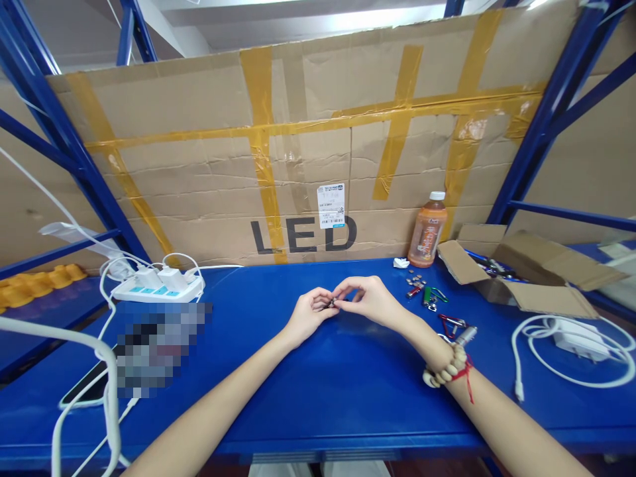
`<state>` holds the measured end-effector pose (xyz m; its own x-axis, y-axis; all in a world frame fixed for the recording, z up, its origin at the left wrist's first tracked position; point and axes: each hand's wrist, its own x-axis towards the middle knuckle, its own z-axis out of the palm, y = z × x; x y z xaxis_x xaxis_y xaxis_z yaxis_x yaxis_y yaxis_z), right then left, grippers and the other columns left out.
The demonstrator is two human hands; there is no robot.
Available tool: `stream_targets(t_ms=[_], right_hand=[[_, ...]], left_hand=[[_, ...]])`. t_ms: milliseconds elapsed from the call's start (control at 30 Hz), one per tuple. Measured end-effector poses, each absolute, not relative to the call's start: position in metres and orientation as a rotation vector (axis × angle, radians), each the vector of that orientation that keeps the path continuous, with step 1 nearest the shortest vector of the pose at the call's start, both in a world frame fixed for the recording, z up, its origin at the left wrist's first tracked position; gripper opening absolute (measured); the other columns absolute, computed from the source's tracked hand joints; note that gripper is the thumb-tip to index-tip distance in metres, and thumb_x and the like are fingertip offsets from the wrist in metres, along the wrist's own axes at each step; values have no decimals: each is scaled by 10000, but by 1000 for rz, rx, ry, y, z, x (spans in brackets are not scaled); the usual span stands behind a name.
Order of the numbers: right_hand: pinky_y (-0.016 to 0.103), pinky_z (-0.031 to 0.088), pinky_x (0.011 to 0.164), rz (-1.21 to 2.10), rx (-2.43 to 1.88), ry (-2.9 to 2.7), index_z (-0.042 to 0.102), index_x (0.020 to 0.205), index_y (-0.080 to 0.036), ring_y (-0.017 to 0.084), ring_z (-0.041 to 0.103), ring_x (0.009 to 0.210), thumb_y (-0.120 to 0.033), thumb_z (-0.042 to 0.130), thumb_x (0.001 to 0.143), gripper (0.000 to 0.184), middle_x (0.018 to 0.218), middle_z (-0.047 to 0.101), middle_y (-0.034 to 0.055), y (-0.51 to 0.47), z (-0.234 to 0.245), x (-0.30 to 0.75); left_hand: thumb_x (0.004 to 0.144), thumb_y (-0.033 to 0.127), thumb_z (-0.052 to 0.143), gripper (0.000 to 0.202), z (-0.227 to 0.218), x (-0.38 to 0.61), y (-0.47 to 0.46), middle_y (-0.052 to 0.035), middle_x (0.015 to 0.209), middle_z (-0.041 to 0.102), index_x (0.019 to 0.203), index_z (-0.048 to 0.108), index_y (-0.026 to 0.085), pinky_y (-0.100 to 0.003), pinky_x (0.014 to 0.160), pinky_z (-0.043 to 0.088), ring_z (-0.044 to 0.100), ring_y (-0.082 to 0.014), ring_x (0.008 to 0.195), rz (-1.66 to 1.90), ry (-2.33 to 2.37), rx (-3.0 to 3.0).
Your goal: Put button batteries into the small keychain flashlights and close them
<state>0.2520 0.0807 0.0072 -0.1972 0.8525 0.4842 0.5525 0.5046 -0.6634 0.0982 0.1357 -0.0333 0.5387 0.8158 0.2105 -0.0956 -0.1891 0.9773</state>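
Both hands meet over the middle of the blue table (308,391). My left hand (309,316) and my right hand (368,298) pinch a tiny dark metal part (332,303) between their fingertips. I cannot make out what the part is. A bead bracelet with a red string (450,371) is on my right wrist. Small keychain flashlights with carabiners (431,296) and several tiny round cells (414,272) lie on the table to the right of my right hand. Another small silver flashlight with a red clip (460,329) lies beside my right wrist.
An orange drink bottle (427,230) stands at the back right, beside an open cardboard box (517,278) of parts. A white charger with coiled cable (576,341) lies far right. A white power strip (158,283) and a phone (87,387) are on the left. A taped cardboard wall (298,159) backs the table.
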Motion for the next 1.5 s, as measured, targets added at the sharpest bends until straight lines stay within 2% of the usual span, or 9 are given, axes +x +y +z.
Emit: stream_targets(t_ms=[233,533,733,900,1033,1167,1267,1500], right_hand=[[178,461,512,438,-1206,-1849,688,772,-155,122,629,649,-245,606,723,131,719,688,30,83,5,251],[200,494,467,624,-1242,-1740,672,829,-117,156,626,668,-304,604,711,232,726,679,69,86,1,250],[220,493,539,543,-1265,-1760,662,847,-138,142,621,673,-294,580,733,209,757,678,51,87,-1,249],[240,470,608,256,-1397,-1725,604,954,-202,121,599,694,-274,503,803,195,821,652,18,89,-10,243],[270,453,709,128,-1391,-1956,617,910,-214,145,577,814,-257,532,792,152,871,630,22,86,-18,235],[334,395,877,155,-1192,-2218,580,1057,-221,180,519,1001,-286,559,794,271,1056,597,44,81,-21,224],[352,382,892,185,-1109,-2365,557,1121,-227,191,495,1036,-290,502,840,293,1116,573,52,78,-22,218],[302,402,868,188,-1071,-2449,642,972,-199,167,524,948,-206,473,857,205,1005,619,54,80,-23,213]], left_hand=[[615,94,676,209,-34,97,136,-14,751,647,792,572,133,-243,744,464,624,-127,754,905,618,1558],[578,110,714,241,-36,98,137,-4,725,645,762,560,137,-279,776,479,639,-144,750,915,605,1534],[593,149,714,234,-34,98,135,-14,747,644,769,561,136,-303,810,473,636,-153,777,938,622,1526],[672,188,656,183,-32,98,136,-28,762,634,778,513,148,-302,801,474,642,-166,809,1163,680,1497],[731,208,599,160,-31,93,141,-33,782,629,814,469,166,-290,790,472,638,-162,822,1406,768,1472],[768,237,559,137,-30,90,142,-32,808,618,852,466,179,-272,762,471,625,-164,856,1474,831,1514],[775,242,552,130,-29,89,141,-31,809,610,858,474,181,-272,763,465,621,-167,854,1469,840,1564],[779,265,554,143,-34,91,142,-22,815,609,892,515,188,-259,733,454,608,-154,789,1436,854,1695]])
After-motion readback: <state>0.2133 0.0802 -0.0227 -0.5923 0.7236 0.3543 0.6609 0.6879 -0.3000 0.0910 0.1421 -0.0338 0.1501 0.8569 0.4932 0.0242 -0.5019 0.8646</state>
